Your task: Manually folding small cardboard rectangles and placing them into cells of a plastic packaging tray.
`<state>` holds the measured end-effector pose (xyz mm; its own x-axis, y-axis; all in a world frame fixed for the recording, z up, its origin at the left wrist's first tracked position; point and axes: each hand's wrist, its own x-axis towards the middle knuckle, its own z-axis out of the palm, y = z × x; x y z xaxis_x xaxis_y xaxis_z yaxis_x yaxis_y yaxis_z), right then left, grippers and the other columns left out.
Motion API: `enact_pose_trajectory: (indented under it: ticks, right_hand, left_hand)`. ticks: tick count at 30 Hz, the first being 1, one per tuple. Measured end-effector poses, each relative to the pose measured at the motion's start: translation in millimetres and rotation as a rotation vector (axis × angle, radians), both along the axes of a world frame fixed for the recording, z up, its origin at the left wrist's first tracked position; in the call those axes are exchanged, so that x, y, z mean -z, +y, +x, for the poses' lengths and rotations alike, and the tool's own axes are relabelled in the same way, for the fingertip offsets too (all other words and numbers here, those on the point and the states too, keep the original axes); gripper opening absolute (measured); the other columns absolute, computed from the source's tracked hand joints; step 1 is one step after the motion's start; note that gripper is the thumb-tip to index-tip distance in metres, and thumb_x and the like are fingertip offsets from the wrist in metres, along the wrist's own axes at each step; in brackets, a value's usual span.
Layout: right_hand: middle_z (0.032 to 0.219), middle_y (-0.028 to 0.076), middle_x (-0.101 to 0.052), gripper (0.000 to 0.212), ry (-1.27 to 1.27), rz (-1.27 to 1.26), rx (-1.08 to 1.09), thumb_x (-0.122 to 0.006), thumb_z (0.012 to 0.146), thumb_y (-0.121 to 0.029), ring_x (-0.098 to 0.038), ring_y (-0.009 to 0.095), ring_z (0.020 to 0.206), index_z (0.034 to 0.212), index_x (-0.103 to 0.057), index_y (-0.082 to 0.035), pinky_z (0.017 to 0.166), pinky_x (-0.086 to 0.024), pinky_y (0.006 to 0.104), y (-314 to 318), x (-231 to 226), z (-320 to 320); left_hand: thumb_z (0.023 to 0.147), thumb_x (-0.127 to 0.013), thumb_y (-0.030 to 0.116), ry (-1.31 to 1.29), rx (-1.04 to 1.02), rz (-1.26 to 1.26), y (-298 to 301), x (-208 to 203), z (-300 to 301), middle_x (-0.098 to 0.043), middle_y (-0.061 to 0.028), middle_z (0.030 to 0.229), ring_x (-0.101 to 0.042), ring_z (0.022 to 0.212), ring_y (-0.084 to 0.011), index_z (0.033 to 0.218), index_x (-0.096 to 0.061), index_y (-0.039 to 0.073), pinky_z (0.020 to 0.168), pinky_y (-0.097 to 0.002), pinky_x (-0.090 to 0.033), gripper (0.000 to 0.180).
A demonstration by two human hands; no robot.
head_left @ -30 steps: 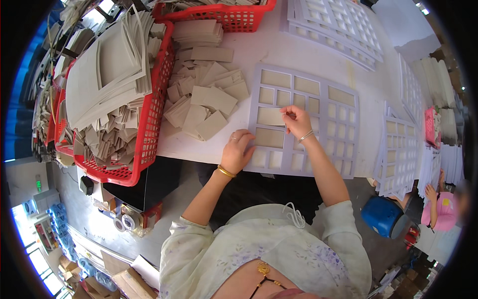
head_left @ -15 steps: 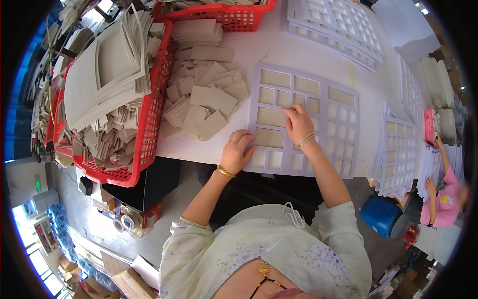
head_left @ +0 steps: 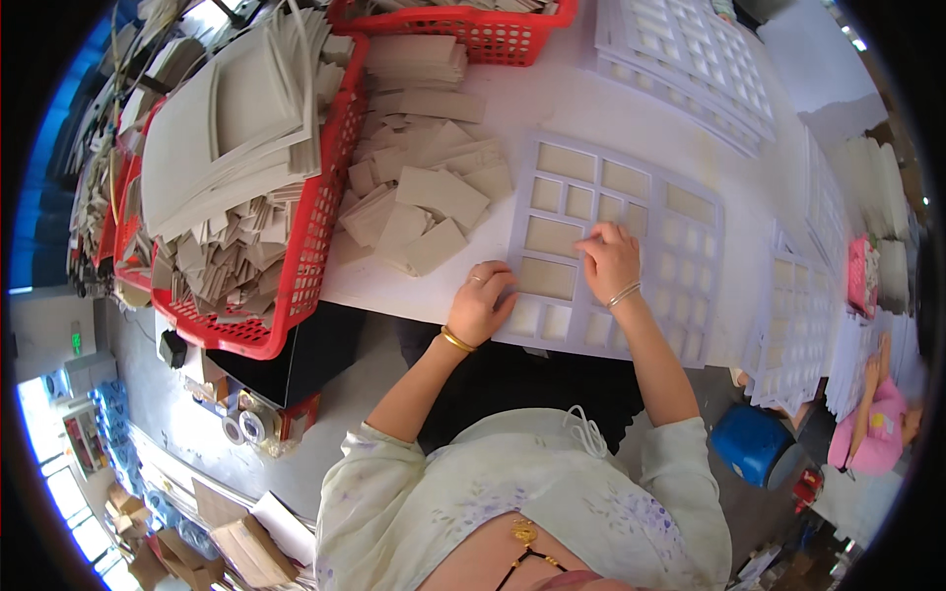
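Observation:
A white multi-window frame board (head_left: 658,266) lies flat on the table before me, its openings showing grey-beige card. My left hand (head_left: 480,303) rests at its left edge near the front corner. Its fingers are loosely bent, the thumb apart, and nothing shows in it. My right hand (head_left: 609,264) is over the middle of the board, fingers bent and drawn together toward the thumb beside a wide window. Whatever is between those fingertips is hidden. Left of the board lies a loose heap of grey cardboard pieces (head_left: 443,195).
A red plastic basket (head_left: 330,187) full of card pieces and sheets stands at the left, a second red basket (head_left: 493,37) behind. White frame boards (head_left: 680,59) are stacked at the back right, more boards (head_left: 788,325) at right. A person in pink (head_left: 877,428) works beyond a blue stool (head_left: 754,443).
The view has shifted, so the table appears slightly farther right and lower. My right hand has moved a little toward me over the board. My left hand stays by its edge.

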<state>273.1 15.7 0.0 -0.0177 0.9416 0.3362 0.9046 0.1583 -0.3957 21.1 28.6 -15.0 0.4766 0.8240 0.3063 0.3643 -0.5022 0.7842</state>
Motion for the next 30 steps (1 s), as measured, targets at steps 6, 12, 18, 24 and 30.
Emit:
enact_pose_trajectory:
  ticks: [6,12,18,24,30]
  right_hand:
    - [0.090,0.004,-0.053,0.026,-0.057,-0.039,-0.005,-0.063,0.064,-0.001,-0.053,0.024,0.089,0.084,-0.070,-0.015,0.073,-0.040,0.0395,-8.8,-7.5,-2.3]
    - [0.091,0.003,-0.055,0.025,-0.213,-0.152,-0.081,-0.064,0.070,-0.005,-0.053,0.024,0.089,0.092,-0.068,-0.015,0.076,-0.039,0.0389,16.7,-34.3,-10.7]
    - [0.092,0.003,-0.058,0.020,-0.064,0.045,-0.310,-0.066,0.077,-0.015,-0.053,0.024,0.091,0.096,-0.065,-0.015,0.079,-0.039,0.0390,111.4,-70.8,-83.3]
    - [0.100,0.004,-0.058,0.031,-0.144,-0.004,-0.434,-0.067,0.076,-0.019,-0.053,0.026,0.102,0.107,-0.064,-0.020,0.085,-0.041,0.0410,207.8,-62.8,-173.1]
    - [0.109,0.004,-0.057,0.033,-0.480,-0.266,-0.448,-0.068,0.073,-0.018,-0.049,0.024,0.112,0.105,-0.065,-0.023,0.091,-0.041,0.0410,247.2,-47.2,-217.9]
  left_hand:
    - [0.072,-0.066,-0.001,-0.109,0.017,0.054,0.0,-0.3,1.2,-0.058,-0.0106,0.103,-0.058,0.078,-0.0246,0.092,-0.060,0.004,0.062,-0.0315,-0.050,0.022]
    - [0.070,-0.066,0.001,-0.108,-0.016,0.062,0.6,-7.6,-9.8,-0.059,-0.0092,0.101,-0.059,0.091,-0.0288,0.091,-0.060,0.006,0.076,-0.0370,-0.050,0.023]
    - [0.069,-0.066,-0.001,-0.074,-0.108,0.224,20.9,-5.7,-30.2,-0.060,-0.0079,0.096,-0.059,0.084,-0.0281,0.089,-0.061,0.007,0.069,-0.0361,-0.050,0.023]
    - [0.072,-0.064,0.003,-0.047,-0.115,0.182,19.7,-0.5,-26.9,-0.057,-0.0070,0.098,-0.057,0.090,-0.0280,0.090,-0.059,0.008,0.074,-0.0380,-0.049,0.020]
    - [0.071,-0.065,0.004,-0.033,-0.140,0.107,19.6,2.2,-25.2,-0.057,-0.0080,0.100,-0.057,0.091,-0.0282,0.092,-0.059,0.007,0.074,-0.0378,-0.049,0.022]
